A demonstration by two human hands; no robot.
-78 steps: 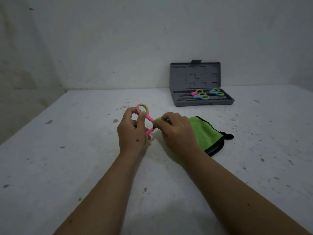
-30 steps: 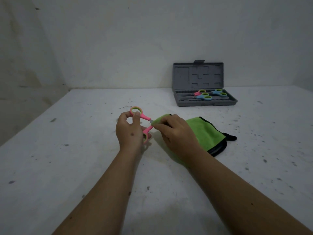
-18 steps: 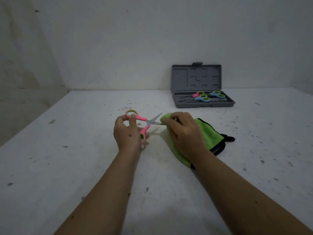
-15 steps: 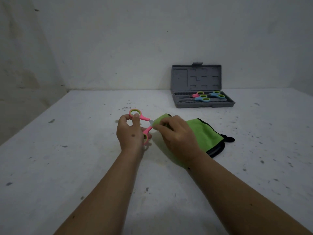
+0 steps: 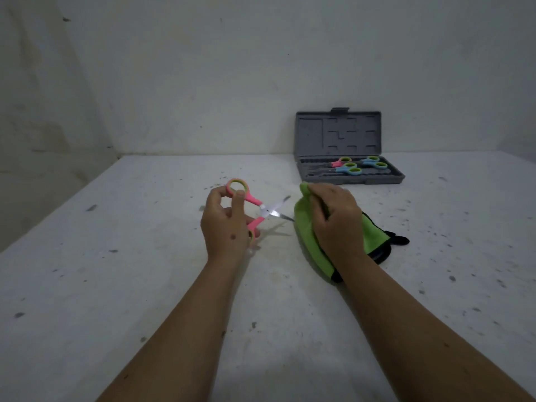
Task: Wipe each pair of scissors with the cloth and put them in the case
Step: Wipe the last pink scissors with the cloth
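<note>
Your left hand [image 5: 224, 224] grips the open pink-handled steel scissors [image 5: 255, 211] just left of the green microfibre cloth [image 5: 307, 227], which your right hand [image 5: 336, 220] pinches.

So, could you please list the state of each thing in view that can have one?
Pink scissors: blades open, bare, clear of the table.
Green cloth: bunched, one end lifted.
Left hand: grips the pink scissors' handles.
Right hand: grips the green cloth.
Case: lid open and upright.
Scissors in case: three pairs, lying flat.
</note>
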